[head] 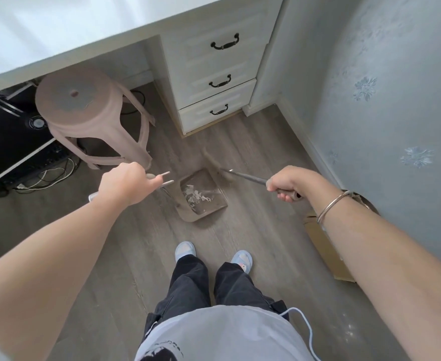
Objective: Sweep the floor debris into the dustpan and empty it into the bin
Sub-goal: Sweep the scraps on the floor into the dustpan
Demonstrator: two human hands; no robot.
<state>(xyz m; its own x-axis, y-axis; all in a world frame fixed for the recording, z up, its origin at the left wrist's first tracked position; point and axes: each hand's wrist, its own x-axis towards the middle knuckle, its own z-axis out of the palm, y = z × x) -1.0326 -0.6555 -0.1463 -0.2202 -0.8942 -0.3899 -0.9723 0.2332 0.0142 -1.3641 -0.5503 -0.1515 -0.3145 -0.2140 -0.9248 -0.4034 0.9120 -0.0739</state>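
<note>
On the grey wood-plank floor (253, 152), a brown-bristled, metal-handled broom (240, 175) sits at the far edge of the brown plastic dustpan (203, 178). The right hand (289, 183) is wrapped round the broom's grip, the left hand (128, 183) is clenched on the dustpan's long handle, and white paper scraps (194, 195) lie inside the pan.

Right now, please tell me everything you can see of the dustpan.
The dustpan is a grey-brown, plastic-looking tray with a raised rim and a handle of two metal rods. It rests on the wood-look floor, its mouth toward the drawers. Pale scraps lie inside. The left hand grips the handle; the broom bristles touch its mouth.
</note>
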